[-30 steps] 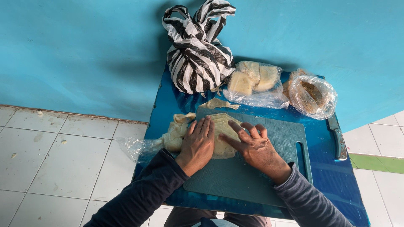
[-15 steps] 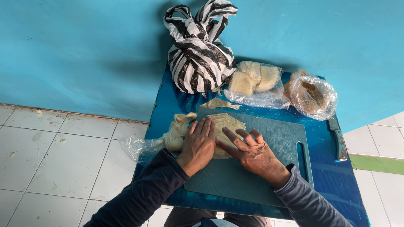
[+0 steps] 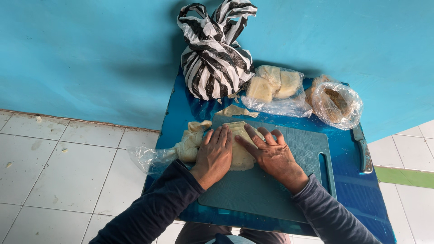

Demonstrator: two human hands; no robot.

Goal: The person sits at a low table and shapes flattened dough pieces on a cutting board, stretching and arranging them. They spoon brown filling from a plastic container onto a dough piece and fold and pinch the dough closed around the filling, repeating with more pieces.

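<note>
I had both hands flat on the pale dough sheet (image 3: 242, 147), which lay at the far-left corner of the grey-green cutting board (image 3: 289, 190). My left hand (image 3: 216, 155) pressed palm down on the sheet's left part, fingers together & pointing away from me; nothing gripped, just an open hand weighing it down. My right hand (image 3: 271, 156) lay over the right part, fingers spread & angled across toward the left, also open, no clench, touching the sheet w/ the fingertips. Spread like that, I judged, to keep the soft sheet flat & stop it sliding on the board.

The board sat on the blue tabletop (image 3: 357, 203), its handle slot toward the right edge. Just off the board's left edge, more pale dough (image 3: 192, 142) lay half out of a clear plastic bag (image 3: 147, 158) that hung over the tabletop's left edge. A small torn scrap of dough (image 3: 235, 110) lay just beyond the board's far edge.

Pkgs along the far edge, against the turquoise wall (image 3: 90, 58): a knotted black-and-white striped plastic bag (image 3: 214, 58) at the far-left corner, upright, handles tied on top; next to it a clear bag of pale yellowish blocks (image 3: 271, 88), lying flat; then at the far-right corner a clear round bag w/ something brownish inside (image 3: 337, 101), contents unclear. No labels I could make out on any. A knife w/ a grey-green handle (image 3: 364, 151) lay along the right edge, well apart from my hands.
</note>
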